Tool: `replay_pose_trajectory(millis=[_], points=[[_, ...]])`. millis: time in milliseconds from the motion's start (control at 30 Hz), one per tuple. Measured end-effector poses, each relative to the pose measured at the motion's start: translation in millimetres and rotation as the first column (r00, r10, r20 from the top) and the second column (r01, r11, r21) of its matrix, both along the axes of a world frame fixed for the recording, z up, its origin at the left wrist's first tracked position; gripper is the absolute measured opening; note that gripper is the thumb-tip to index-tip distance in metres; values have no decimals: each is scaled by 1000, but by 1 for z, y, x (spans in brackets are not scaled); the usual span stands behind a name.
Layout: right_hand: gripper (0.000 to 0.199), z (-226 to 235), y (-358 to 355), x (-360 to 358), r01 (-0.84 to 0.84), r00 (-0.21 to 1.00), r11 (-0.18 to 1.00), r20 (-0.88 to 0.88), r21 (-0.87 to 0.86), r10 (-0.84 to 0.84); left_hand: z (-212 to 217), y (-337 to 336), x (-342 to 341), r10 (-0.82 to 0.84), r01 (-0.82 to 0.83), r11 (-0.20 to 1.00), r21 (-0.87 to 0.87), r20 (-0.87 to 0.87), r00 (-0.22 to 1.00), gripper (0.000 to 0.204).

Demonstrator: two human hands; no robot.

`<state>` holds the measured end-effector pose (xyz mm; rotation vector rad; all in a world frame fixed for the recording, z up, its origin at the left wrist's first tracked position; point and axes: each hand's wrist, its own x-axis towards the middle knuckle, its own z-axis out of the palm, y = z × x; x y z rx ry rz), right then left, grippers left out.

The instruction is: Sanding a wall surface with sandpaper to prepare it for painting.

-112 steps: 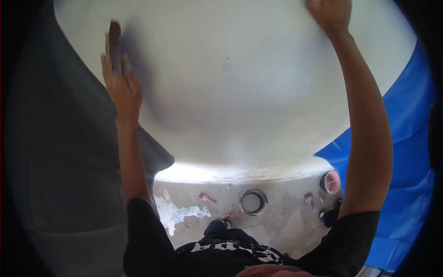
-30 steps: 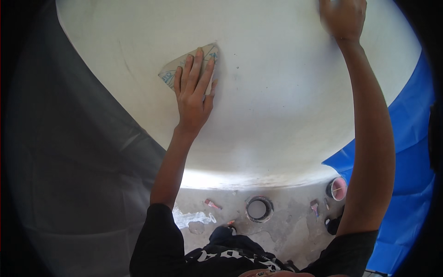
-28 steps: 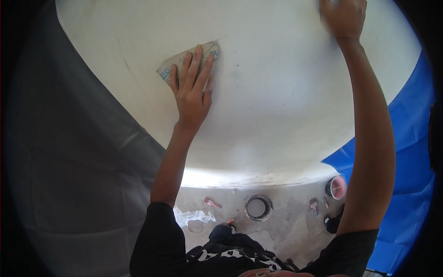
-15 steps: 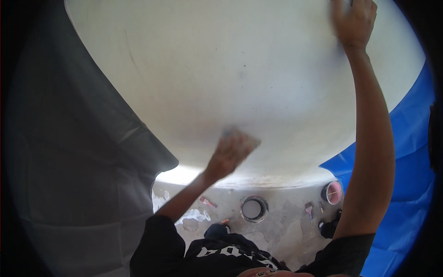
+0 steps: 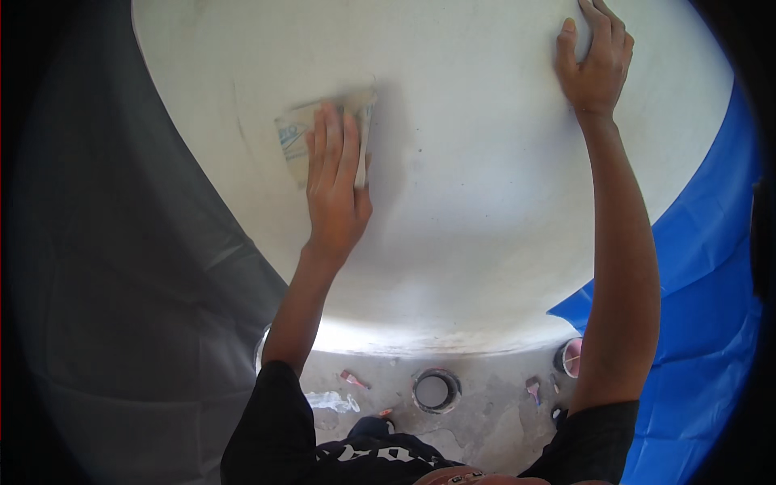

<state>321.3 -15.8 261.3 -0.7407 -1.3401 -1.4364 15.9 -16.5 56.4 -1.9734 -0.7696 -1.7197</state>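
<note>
My left hand (image 5: pixel 335 198) lies with straight fingers over a sheet of sandpaper (image 5: pixel 296 144), beige-backed with blue print. It holds the sheet flat against the white wall (image 5: pixel 477 218), left of the middle. The sheet's edges stick out beyond the fingers and lift a little on the right. Higher up at the right, my right hand (image 5: pixel 596 74) rests on the same wall with its thumb and fingers apart and nothing in it. Small dark specks dot the wall surface between the two hands.
Grey sheeting (image 5: pixel 145 283) hangs along the left, a blue tarp (image 5: pixel 703 315) along the right. On the stained floor stand a dark bucket (image 5: pixel 418 395) with pale grey contents and a pink-lined bucket (image 5: pixel 571 358). Paintbrushes lie about, one left (image 5: pixel 354 379), another right (image 5: pixel 533 390).
My left hand has swept the sandpaper up and to the left across the wall. My right hand shows slightly lower and further left, still against the wall.
</note>
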Motion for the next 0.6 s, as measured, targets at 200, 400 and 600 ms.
replay_pose_trajectory(millis=[200, 400, 600], points=[[38, 5, -3, -1, 12, 1000, 1000, 3, -3, -12, -15, -1, 16, 7, -66, 968, -241, -236, 972, 77], [31, 9, 15, 21, 25, 998, 993, 50, 113, -31, 3, -46, 15, -568, 429, 777, -461, -220, 793, 43], [45, -30, 6, -23, -553, 828, 829, -162, -81, 537, 81, -31, -4, -438, 657, 500, -564, 491, 753, 36]])
